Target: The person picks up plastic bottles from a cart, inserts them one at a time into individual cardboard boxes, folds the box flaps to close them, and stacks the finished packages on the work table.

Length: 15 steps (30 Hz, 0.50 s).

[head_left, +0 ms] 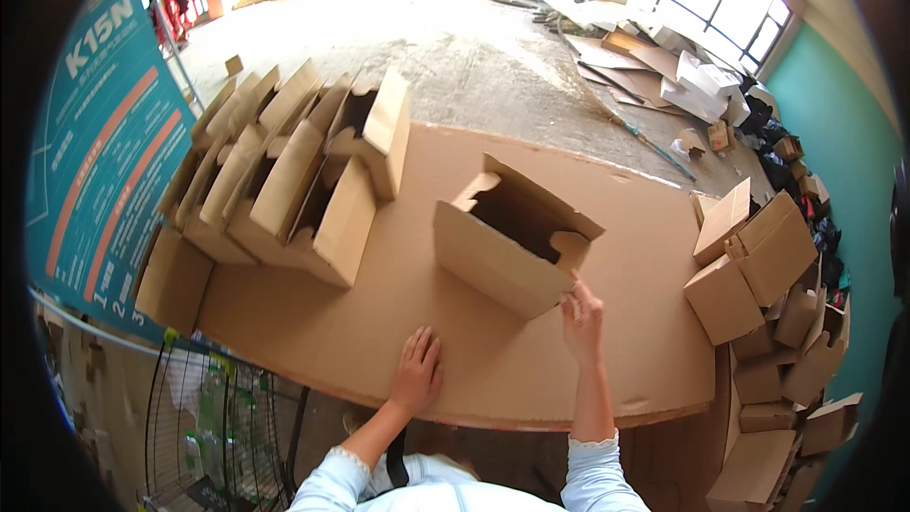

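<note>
An open-topped cardboard box [502, 261] stands at an angle in the middle of the cardboard-covered table [493, 351]. Its upper flaps are up and its inside is dark. At its near right corner, my right hand [583, 316] pinches the box's edge between thumb and fingers. My left hand [417, 372] rests flat on the tabletop near the front edge, fingers stretched out, apart from the box and holding nothing. Rows of similar open boxes [346, 218] stand packed together on the table's left side.
Folded-up cartons [722, 299] are piled at the table's right edge and down to the floor. A wire cart [213, 427] with bottles stands at the lower left, below a teal banner [104, 152]. A long pole [654, 149] lies on the floor beyond the table.
</note>
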Each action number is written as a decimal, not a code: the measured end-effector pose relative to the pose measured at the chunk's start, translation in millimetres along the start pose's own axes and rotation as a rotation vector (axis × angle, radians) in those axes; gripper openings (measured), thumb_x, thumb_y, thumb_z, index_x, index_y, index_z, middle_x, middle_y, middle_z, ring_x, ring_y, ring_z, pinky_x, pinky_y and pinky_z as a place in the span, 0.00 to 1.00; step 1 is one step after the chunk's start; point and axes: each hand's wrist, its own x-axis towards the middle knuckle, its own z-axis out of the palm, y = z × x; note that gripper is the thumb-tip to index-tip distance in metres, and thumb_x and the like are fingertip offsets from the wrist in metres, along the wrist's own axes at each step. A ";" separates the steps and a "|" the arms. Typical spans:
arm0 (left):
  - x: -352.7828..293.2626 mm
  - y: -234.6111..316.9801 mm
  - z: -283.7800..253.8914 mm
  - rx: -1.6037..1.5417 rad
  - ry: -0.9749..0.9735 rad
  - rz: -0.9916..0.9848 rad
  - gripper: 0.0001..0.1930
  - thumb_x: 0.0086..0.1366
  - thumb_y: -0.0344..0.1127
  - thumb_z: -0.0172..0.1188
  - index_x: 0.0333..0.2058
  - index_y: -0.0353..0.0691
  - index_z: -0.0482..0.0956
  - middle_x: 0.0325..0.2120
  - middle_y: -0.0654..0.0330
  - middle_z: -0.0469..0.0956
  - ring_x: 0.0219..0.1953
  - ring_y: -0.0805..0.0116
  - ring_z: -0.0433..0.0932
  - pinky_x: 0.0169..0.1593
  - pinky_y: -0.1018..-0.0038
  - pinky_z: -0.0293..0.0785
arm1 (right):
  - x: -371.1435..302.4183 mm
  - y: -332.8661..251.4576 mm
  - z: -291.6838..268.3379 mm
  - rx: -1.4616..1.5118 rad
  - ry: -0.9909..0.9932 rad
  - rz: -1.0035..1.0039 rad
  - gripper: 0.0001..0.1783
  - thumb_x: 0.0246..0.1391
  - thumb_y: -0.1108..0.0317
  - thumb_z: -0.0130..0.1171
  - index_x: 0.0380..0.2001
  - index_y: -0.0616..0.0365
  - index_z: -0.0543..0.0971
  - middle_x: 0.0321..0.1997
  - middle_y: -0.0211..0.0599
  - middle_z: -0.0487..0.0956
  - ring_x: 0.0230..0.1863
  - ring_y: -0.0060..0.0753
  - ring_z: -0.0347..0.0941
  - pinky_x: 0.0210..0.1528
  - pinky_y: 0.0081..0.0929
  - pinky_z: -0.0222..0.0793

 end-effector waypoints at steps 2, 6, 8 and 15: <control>-4.5 -4.3 -4.9 -0.124 0.004 -0.017 0.26 0.56 0.28 0.55 0.56 0.31 0.69 0.61 0.42 0.63 0.63 0.42 0.62 0.67 0.54 0.58 | -30.5 -59.4 6.5 0.002 -0.091 -0.078 0.07 0.56 0.79 0.53 0.39 0.66 0.75 0.47 0.46 0.81 0.46 0.38 0.77 0.47 0.31 0.71; -53.9 -31.2 -5.3 -0.302 -0.016 -0.034 0.23 0.53 0.25 0.55 0.51 0.33 0.74 0.58 0.45 0.67 0.58 0.44 0.68 0.63 0.54 0.64 | -66.4 -139.4 21.9 0.120 -0.181 -0.194 0.13 0.53 0.84 0.48 0.40 0.64 0.77 0.42 0.46 0.81 0.48 0.51 0.78 0.67 0.49 0.63; -94.6 -41.2 -41.6 -0.315 -0.065 -0.023 0.21 0.53 0.24 0.56 0.48 0.34 0.76 0.54 0.46 0.71 0.57 0.45 0.69 0.62 0.56 0.65 | -80.9 -154.6 30.7 0.063 -0.309 -0.223 0.15 0.53 0.83 0.49 0.44 0.66 0.76 0.47 0.45 0.81 0.52 0.44 0.78 0.67 0.44 0.62; -238.0 -136.7 -254.9 -0.159 0.537 -0.440 0.11 0.58 0.23 0.53 0.38 0.37 0.81 0.35 0.52 0.82 0.40 0.52 0.80 0.49 0.64 0.76 | -107.9 -77.0 19.7 -0.164 -0.438 0.260 0.25 0.58 0.71 0.62 0.58 0.61 0.72 0.62 0.42 0.71 0.62 0.32 0.66 0.65 0.32 0.58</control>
